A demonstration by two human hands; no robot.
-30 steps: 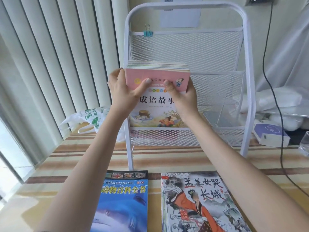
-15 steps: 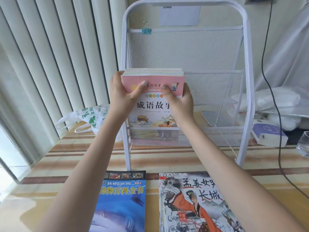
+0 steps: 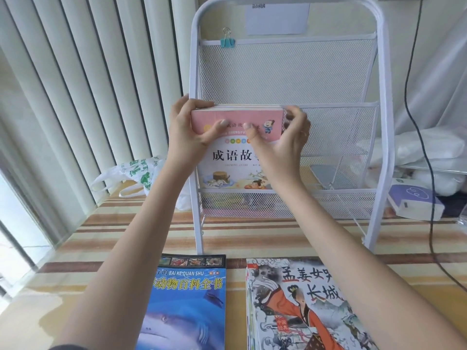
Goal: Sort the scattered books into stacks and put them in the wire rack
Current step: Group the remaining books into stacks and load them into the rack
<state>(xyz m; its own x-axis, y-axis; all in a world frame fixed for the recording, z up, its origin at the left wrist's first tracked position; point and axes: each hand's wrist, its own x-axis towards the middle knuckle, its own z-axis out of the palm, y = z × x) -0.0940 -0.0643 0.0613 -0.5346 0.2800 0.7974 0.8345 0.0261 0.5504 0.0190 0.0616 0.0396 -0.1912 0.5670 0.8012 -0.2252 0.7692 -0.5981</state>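
A stack of thin books with a pink-and-white cover (image 3: 235,162) stands upright in the left side of the white wire rack's (image 3: 328,79) lower mesh pocket. My left hand (image 3: 187,130) grips the stack's top left corner, thumb on the cover. My right hand (image 3: 285,140) holds the top right corner, thumb on the cover, fingers curled over the edge. A blue shark book (image 3: 187,301) and a stack topped by a red-robed figure cover (image 3: 303,306) lie flat on the table in front.
The rack stands on a striped table (image 3: 252,233). A white plastic bag (image 3: 136,173) lies left of it, a white and purple box (image 3: 414,202) to its right. A black cable (image 3: 424,152) hangs at right. Vertical blinds (image 3: 83,97) fill the left. A teal binder clip (image 3: 227,41) sits on the rack's upper mesh.
The stack has sunk lower into the rack's pocket, its bottom edge now behind the front mesh. Both hands moved down with it, and my right fingers shifted onto the top right corner.
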